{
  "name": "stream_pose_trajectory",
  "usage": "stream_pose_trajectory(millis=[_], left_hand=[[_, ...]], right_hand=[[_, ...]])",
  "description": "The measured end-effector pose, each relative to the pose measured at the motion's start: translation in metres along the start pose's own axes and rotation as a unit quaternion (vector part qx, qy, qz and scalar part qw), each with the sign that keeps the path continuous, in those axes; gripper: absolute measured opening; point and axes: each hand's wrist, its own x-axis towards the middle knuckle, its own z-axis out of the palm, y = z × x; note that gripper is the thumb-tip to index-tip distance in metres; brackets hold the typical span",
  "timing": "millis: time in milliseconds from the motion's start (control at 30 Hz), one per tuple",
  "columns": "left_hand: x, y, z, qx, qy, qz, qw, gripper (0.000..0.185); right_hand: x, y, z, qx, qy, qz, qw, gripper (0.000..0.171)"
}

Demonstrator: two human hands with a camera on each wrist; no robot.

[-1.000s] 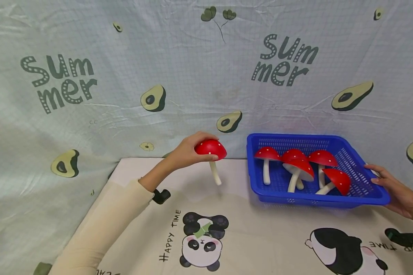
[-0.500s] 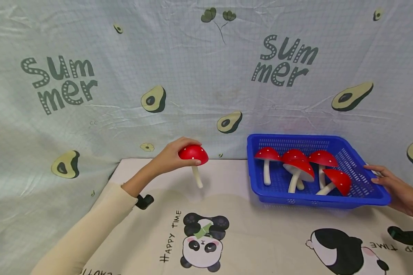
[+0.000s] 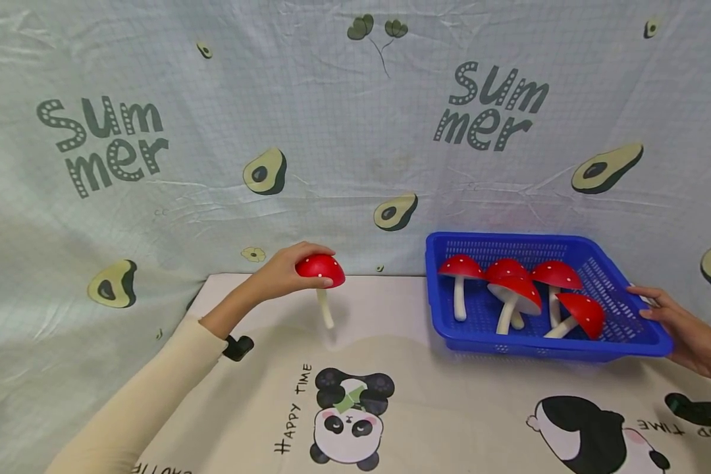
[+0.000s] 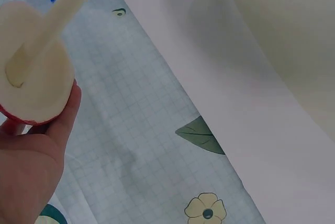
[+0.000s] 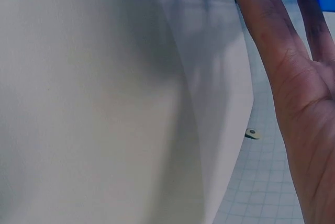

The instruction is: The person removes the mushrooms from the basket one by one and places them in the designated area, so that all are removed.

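Note:
A toy mushroom [image 3: 322, 268] with a red, white-dotted cap and a pale stem hangs above the back of the table, stem down and slightly slanted. My left hand [image 3: 281, 273] grips it by the cap from the left, thumb in front. Its pale underside [image 4: 49, 85] faces the left wrist camera. On the right stands a blue plastic basket [image 3: 527, 347] with several similar mushrooms [image 3: 512, 293] inside, some upright and some leaning. My right hand [image 3: 681, 329] holds the basket's right rim. Seen from the right wrist, the fingers [image 5: 261, 14] reach up to the basket's underside.
The table [image 3: 450, 415] bears a pale cloth with printed pandas [image 3: 348, 424] and lettering. Right behind it hangs a light curtain [image 3: 332, 118] printed with avocados. A white strip runs along the table's back edge.
My left hand has carried the toy mushroom leftward and slightly lower, away from the basket. My right hand and the basket stay in place.

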Motion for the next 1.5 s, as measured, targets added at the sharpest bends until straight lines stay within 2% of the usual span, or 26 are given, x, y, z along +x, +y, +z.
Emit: stream_pose_trajectory(millis=[167, 400, 667, 833, 967, 1100, 1200, 1300, 1367, 1433, 1500], left_hand=[[-0.002, -0.008, -0.006, -0.003, -0.010, -0.018, 0.9998, 0.056], [-0.003, -0.017, -0.013, 0.002, -0.014, -0.038, 0.9992, 0.059], [-0.005, -0.030, -0.015, 0.003, -0.026, -0.056, 0.9981, 0.060], [-0.005, -0.037, -0.019, -0.006, -0.037, -0.045, 0.9983, 0.058], [-0.005, -0.043, -0.022, -0.011, -0.047, -0.009, 0.9988, 0.052], [-0.006, -0.047, -0.022, -0.007, -0.042, 0.019, 0.9989, 0.036], [-0.006, -0.045, -0.019, -0.002, -0.032, 0.005, 0.9995, 0.030], [-0.005, -0.043, -0.016, -0.005, -0.021, -0.030, 0.9993, 0.033], [-0.004, -0.044, -0.013, -0.010, -0.013, -0.042, 0.9990, 0.039], [-0.002, -0.046, -0.010, -0.010, -0.006, -0.039, 0.9992, 0.043], [0.000, -0.048, -0.008, 0.000, 0.003, -0.021, 0.9998, 0.043]], right_hand=[[0.000, -0.001, 0.000, 0.006, 0.002, -0.001, 1.000, 0.043], [-0.002, 0.000, -0.002, 0.048, 0.001, -0.004, 0.999, 0.041], [-0.004, 0.001, 0.000, 0.033, -0.005, -0.005, 0.999, 0.043], [-0.005, -0.001, 0.002, 0.034, -0.003, -0.006, 0.999, 0.043], [-0.007, -0.002, 0.002, 0.044, -0.001, -0.003, 0.999, 0.042], [-0.007, -0.002, 0.002, 0.059, -0.006, -0.004, 0.998, 0.042], [-0.007, -0.001, 0.001, 0.068, -0.013, -0.009, 0.998, 0.042], [-0.007, 0.001, -0.001, 0.075, -0.020, -0.014, 0.997, 0.042], [-0.006, 0.001, -0.002, 0.075, -0.022, -0.017, 0.997, 0.042], [-0.005, 0.002, -0.003, 0.071, -0.021, -0.017, 0.997, 0.042], [-0.005, 0.002, -0.003, 0.065, -0.018, -0.016, 0.998, 0.043]])
